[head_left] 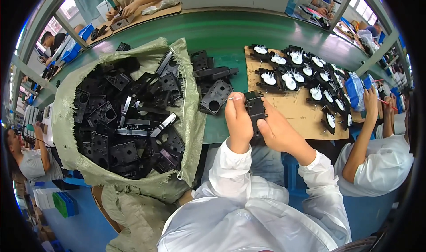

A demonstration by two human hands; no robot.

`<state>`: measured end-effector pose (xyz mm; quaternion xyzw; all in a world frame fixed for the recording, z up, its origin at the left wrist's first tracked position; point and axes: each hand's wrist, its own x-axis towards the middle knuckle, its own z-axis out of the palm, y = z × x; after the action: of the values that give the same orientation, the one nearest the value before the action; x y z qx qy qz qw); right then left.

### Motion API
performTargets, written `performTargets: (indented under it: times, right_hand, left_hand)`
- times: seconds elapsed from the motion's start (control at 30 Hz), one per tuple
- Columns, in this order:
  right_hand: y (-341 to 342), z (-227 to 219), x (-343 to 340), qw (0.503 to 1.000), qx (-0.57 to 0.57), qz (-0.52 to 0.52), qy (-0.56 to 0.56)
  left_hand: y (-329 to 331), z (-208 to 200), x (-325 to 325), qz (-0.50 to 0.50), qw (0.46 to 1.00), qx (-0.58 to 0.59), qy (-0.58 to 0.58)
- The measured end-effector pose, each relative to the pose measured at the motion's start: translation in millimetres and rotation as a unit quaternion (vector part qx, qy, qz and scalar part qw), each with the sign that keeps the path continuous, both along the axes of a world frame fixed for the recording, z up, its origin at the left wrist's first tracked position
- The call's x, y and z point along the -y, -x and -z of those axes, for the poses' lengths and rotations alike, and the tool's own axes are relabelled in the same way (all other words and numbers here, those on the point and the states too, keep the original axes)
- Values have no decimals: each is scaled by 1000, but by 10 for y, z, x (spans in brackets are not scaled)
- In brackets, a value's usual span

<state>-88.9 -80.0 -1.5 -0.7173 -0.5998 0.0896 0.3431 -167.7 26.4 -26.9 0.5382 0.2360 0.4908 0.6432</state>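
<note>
In front of my body, my right hand (pixel 284 130) grips a black plastic housing (pixel 254 106), with the thumb pressed along its near end. My left hand (pixel 238 124) is closed close against the housing's left side. A small pale tip shows at its thumb and forefinger; what it belongs to is too small to name. To the left, an open woven sack (pixel 190 105) bulges with black moulded housings (pixel 117 79). One flat black housing with a round hole (pixel 216 97) lies on the green bench between sack and hands.
On the right, a cardboard sheet (pixel 284 114) carries rows of black parts with white wheels (pixel 289 81). A co-worker's arm (pixel 370 105) reaches in beside a blue bag (pixel 354 90). Across the green bench (pixel 213 28), another person's hands (pixel 128 10) work on a dark part.
</note>
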Motion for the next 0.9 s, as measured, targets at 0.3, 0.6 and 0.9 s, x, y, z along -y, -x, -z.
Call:
performTargets:
  times: [0.3, 0.6, 0.9]
  right_hand:
    - [-195, -350, -188, 977, -178, 102, -61]
    - [-1868, -300, -2047, 963, -137, 215, 82]
    - [-1472, -324, -2971, 844, 477, 91, 226]
  left_hand:
    - [80, -143, -61, 155, 979, 114, 73]
    - [286, -126, -425, -7, 981, -113, -156]
    - [398, -179, -536, -2, 976, -136, -173]
